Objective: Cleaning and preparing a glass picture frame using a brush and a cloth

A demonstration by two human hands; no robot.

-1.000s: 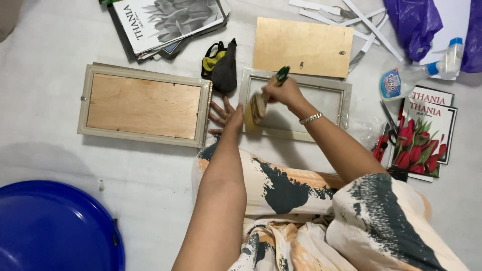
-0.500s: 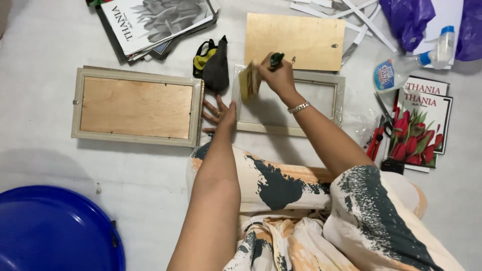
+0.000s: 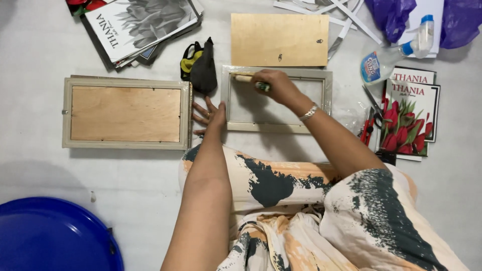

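Note:
An empty pale picture frame [image 3: 327, 95] lies face down on the white floor in front of me. My right hand [image 3: 277, 86] grips a paintbrush [image 3: 244, 78] with a green handle; its bristles rest on the frame's upper left inner edge. My left hand [image 3: 210, 113] lies flat with fingers spread on the floor, touching the frame's left side. A loose plywood backing board [image 3: 279, 39] lies just beyond the frame.
A second frame with its plywood back fitted [image 3: 125, 113] lies to the left. Between the frames sits a black and yellow pouch [image 3: 199, 66]. Prints [image 3: 135, 25] are stacked top left, tulip prints [image 3: 407, 115], scissors [image 3: 370, 123] and a spray bottle [image 3: 396, 52] on the right, a blue lid [image 3: 50, 236] bottom left.
My right hand has carried the brush from the frame's lower left up to its top left inner edge and laid it sideways. My left hand has stayed beside the frame.

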